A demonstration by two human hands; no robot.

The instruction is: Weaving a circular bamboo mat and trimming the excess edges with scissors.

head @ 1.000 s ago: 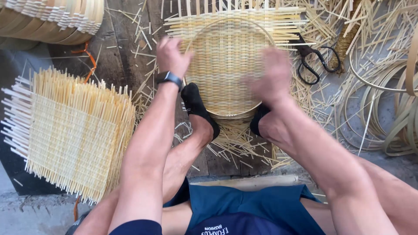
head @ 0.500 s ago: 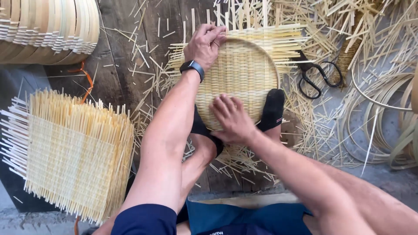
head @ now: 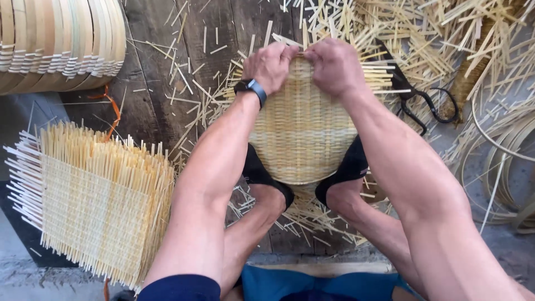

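Hands have come together at the far rim of the basket (head: 301, 131). Half a second ago the left hand (head: 270, 66) alone gripped that far edge while the right hand (head: 336, 67) lay flat on the near part of the weave; a second ago the two were spread on either side of it. Now both are clenched side by side on the far rim, fingers curled over the edge where the loose strip ends stick out, so the work has moved from steadying the round to pinching or bending its edge at one spot. What exactly sits under the fingers I cannot tell.

The basket lies on a dark plank floor (head: 161, 33), near its middle, with the near rim pinned between two feet in black socks (head: 266, 177). A dark watch (head: 252, 88) sits on the left wrist.

The planks are littered with short bamboo offcuts (head: 192, 72), thickest around and beyond the basket. Black scissors (head: 423, 103) lie just right of the basket, towards the right edge of the boards. Further right, coils of split cane (head: 496, 167) rest on grey ground. At the left edge a square woven mat (head: 92, 206) with long unfinished ends lies partly over the boards. In the far left corner stands a stack of finished rims (head: 61, 42), with an orange cord (head: 114, 111) trailing beneath it. The setting looks like a floor-level workshop; no walls show.
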